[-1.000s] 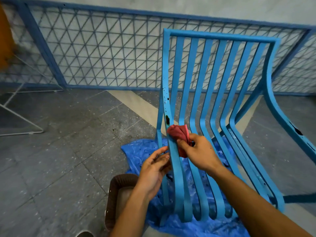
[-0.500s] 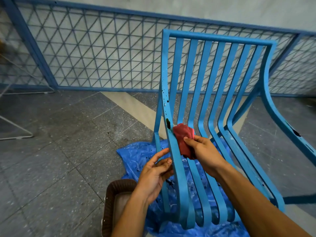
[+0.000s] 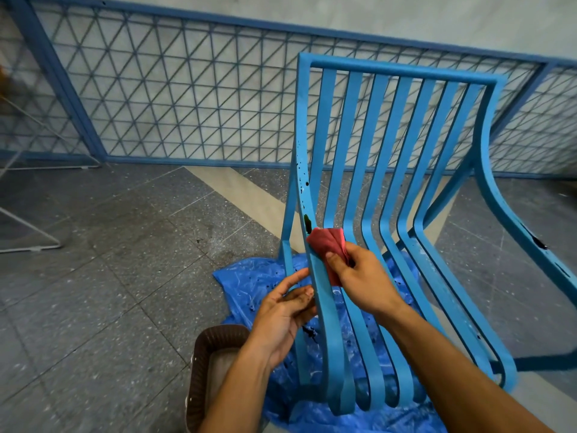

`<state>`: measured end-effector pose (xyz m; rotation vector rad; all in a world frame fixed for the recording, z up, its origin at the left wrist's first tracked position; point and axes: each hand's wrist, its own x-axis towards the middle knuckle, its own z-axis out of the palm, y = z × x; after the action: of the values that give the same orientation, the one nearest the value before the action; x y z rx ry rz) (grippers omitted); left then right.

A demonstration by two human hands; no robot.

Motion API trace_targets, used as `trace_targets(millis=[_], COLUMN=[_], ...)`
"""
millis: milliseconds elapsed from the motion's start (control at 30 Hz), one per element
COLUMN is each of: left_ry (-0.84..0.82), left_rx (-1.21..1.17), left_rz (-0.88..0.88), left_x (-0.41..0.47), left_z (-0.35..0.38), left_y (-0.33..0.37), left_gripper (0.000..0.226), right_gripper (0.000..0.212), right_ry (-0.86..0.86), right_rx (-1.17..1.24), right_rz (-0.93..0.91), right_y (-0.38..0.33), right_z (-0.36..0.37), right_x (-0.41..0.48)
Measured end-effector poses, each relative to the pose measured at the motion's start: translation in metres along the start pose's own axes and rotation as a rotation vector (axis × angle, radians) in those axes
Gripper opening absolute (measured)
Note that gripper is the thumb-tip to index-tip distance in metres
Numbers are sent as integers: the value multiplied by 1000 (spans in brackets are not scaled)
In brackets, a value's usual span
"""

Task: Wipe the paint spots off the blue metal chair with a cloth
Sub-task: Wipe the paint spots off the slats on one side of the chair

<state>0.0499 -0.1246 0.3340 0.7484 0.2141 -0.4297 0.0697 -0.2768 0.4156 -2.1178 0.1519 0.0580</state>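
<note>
The cloth (image 3: 326, 242), seemingly soft and limp, is pinched bunched in the right hand (image 3: 359, 276) grip against the rigid blue metal chair (image 3: 402, 67), whose edge slat the straight-fingered, empty left hand (image 3: 285, 312) braces.

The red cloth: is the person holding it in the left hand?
No, the right hand grips the red cloth against a slat of the blue chair, while the left hand beside that slat holds nothing.

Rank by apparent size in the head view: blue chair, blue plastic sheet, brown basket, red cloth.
1. blue chair
2. blue plastic sheet, partly hidden
3. brown basket, partly hidden
4. red cloth
</note>
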Motion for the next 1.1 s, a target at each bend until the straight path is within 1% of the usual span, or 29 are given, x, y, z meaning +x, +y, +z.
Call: trace_targets(millis=[133, 200, 233, 267, 333, 367, 400, 433, 467, 533, 600, 667, 700, 767, 833, 900, 967, 1100], left_ry=[23, 68, 114, 179, 325, 363, 366, 337, 279, 144, 40, 3, 18, 43, 24, 37, 106, 264], left_rx=[29, 77, 139, 249, 563, 715, 841, 948, 1051, 1274, 1513, 1635, 1649, 1656, 1683, 1709, 1714, 1670], left_rz=[8, 59, 122, 219, 496, 639, 752, 825, 855, 797, 718, 629, 597, 565, 544, 517, 480, 441], left_x=[-3, -4, -5, -7, -19, -26, -34, -38, -39, -31, -18, -11, -11, -15, -18, -18, -16, -7], left_z=[2, 4, 5, 5, 12, 18, 26, 35, 43, 56, 62, 64, 65, 65, 63, 62, 64, 75], left_y=[1, -1, -3, -3, 2, 6, 12, 18, 24, 33, 39, 45, 48, 50, 47, 41, 36, 24], left_gripper=[39, 36, 33, 32, 31, 31, 31, 32, 33, 34, 33, 26, 23, 28, 40, 50, 54, 49], right_gripper=[16, 17, 21, 28, 42, 44, 45, 43, 42, 40, 36, 28, 27, 33, 39, 40, 41, 41], right_ry=[-16, -33, -35, -39, -43, -42, -48, -52, -49, -32, 8, 52, 58, 43, 29, 18, -2, -41], right_rx=[-3, -3, -7, -18, -33, -21, 8, 41, 63, 131, 315, 491, 557, 614, 583, 529, 476, 424], right_rz=[6, -11, -13, 1, 51, 58, 60, 64, 65, 75, 92, 129, 147, 168, 182, 211, 235, 239], right_y=[5, 0, -4, -7, -10, -12, -13, -13, -12, -15, -17, -17, -16, -15, -13, -11, -10, -9], right_z=[0, -3, -4, -5, -5, -5, -5, -5, -5, -7, -7, -11, -13, -21, -26, -31, -32, -35], right_x=[-19, -26, -28, -28, -27, -27, -27, -28, -29, -30, -31, -29, -28, -29, -28, -25, -19, -3])
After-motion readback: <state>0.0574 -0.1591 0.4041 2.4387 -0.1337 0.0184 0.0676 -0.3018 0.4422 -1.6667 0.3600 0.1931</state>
